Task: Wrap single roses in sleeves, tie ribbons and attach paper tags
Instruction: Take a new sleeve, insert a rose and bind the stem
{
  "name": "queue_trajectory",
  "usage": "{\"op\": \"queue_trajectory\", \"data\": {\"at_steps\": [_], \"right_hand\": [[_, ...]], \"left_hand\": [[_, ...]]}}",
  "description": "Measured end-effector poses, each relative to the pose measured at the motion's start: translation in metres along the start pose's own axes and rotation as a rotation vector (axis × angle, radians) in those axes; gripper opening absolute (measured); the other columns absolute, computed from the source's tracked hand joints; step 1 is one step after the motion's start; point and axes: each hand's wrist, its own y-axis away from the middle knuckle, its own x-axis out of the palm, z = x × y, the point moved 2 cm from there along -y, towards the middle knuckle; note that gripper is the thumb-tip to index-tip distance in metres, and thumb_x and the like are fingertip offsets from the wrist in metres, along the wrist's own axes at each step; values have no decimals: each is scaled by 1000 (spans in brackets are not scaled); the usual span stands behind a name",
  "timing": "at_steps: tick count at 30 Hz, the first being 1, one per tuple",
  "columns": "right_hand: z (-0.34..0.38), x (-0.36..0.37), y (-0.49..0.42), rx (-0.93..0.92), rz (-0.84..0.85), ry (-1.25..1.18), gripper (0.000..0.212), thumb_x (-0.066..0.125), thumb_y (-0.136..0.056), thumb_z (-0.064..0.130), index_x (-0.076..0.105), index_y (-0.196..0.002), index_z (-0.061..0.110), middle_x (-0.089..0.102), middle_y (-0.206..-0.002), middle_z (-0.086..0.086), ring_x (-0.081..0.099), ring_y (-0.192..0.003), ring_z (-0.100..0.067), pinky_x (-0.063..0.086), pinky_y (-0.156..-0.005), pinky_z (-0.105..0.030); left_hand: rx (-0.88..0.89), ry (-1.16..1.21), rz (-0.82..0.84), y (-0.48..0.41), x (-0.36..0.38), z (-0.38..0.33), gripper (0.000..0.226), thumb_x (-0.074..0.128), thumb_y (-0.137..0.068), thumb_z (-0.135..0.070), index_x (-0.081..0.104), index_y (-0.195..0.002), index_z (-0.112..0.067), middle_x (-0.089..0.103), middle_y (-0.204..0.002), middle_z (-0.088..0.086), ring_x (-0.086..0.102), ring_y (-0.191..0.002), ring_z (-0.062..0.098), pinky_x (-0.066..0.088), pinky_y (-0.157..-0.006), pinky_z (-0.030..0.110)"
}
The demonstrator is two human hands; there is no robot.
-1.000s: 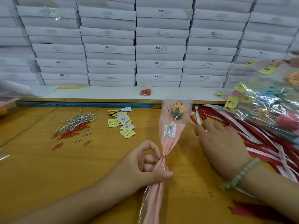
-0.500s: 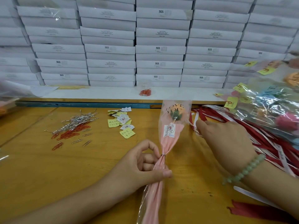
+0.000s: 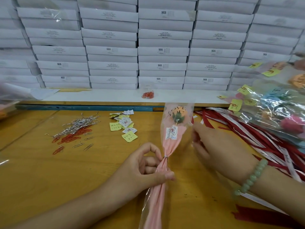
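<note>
Stacked white boxes [image 3: 163, 52] back the yellow bench [image 3: 49, 179] as the left hand [image 3: 145, 169] pinches the sleeved rose [image 3: 173, 134] just under its wire tie [image 3: 165, 157]; the right hand [image 3: 217, 149] has returned from the ribbons [image 3: 234, 129], its hold unclear, so tying is likely next

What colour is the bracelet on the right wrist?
The bracelet is pale green beads; head view.
</note>
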Motion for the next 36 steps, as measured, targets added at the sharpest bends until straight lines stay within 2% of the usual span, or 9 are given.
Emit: {"op": "queue_trajectory", "data": {"at_steps": [6, 10, 13, 16, 21, 24, 28, 33, 36], "right_hand": [[20, 12, 6, -167, 339, -747, 16, 69, -86, 15, 54, -80, 19, 70, -78, 7, 67, -69, -7, 52, -65, -21], [26, 12, 9, -224, 473, -963, 8, 60, -87, 1, 56, -89, 7, 69, -92, -3, 66, -88, -23, 54, -75, -32], [25, 14, 8, -182, 555, -1081, 18, 49, -86, -13, 53, -90, 5, 68, -89, 0, 66, -87, -14, 53, -68, -28], [21, 18, 5, -98, 558, -1089, 23, 43, -87, -14, 52, -86, 7, 69, -83, -1, 67, -82, -11, 53, -61, -24], [8, 18, -2, 101, 377, -871, 23, 42, -90, -4, 57, -84, 13, 68, -81, -1, 64, -68, -4, 50, -55, -21], [-5, 12, -1, 64, 260, -373, 18, 45, -95, 17, 57, -102, 28, 59, -97, 11, 57, -82, 1, 50, -73, -20], [-19, 14, -1, 111, 306, 135, 35, 37, -97, 31, 37, -132, 31, 44, -126, 8, 46, -112, -13, 50, -86, -30], [-61, 20, -7, 370, 351, 349, 41, 32, -98, 36, 33, -137, 23, 44, -133, -1, 48, -118, -23, 51, -85, -35], [-87, 19, -7, 493, 368, 465, 42, 31, -99, 32, 34, -139, 18, 45, -135, -4, 52, -118, -26, 48, -89, -35]], "left_hand": [[71, -48, 6, -2, 1, 0, 43, 74, -79, -24, 39, -96, -7, 75, -90, 13, 69, -84, 16, 50, -77, 19], [88, -67, 61, 0, 3, 2, 38, 71, -81, -30, 40, -97, -14, 74, -87, 8, 66, -86, 20, 47, -78, 24], [77, -153, 71, 2, 3, 1, 32, 70, -82, -39, 43, -93, -25, 72, -85, 8, 63, -85, 24, 45, -81, 35], [80, -310, 68, 6, 5, -2, 34, 67, -83, -48, 42, -96, -29, 69, -84, 0, 58, -78, 16, 44, -75, 27], [92, -430, 48, 9, 8, -7, 31, 68, -84, -45, 43, -96, -31, 51, -75, -6, 41, -68, 6, 39, -65, 20], [107, -490, 42, 11, 9, -9, 24, 69, -88, -32, 45, -90, -32, 53, -78, -12, 45, -67, -1, 38, -63, 11], [136, -725, 38, 14, 9, -11, 20, 58, -90, -48, 42, -93, -36, 52, -81, -14, 45, -66, 4, 38, -59, 17], [111, -897, -24, 13, 3, -19, 12, 49, -96, -39, 38, -94, -43, 48, -90, -35, 48, -74, -4, 38, -65, 11], [72, -1052, -20, 12, -1, -18, 17, 49, -97, -35, 35, -100, -44, 42, -97, -30, 46, -79, -8, 39, -64, 14]]}}
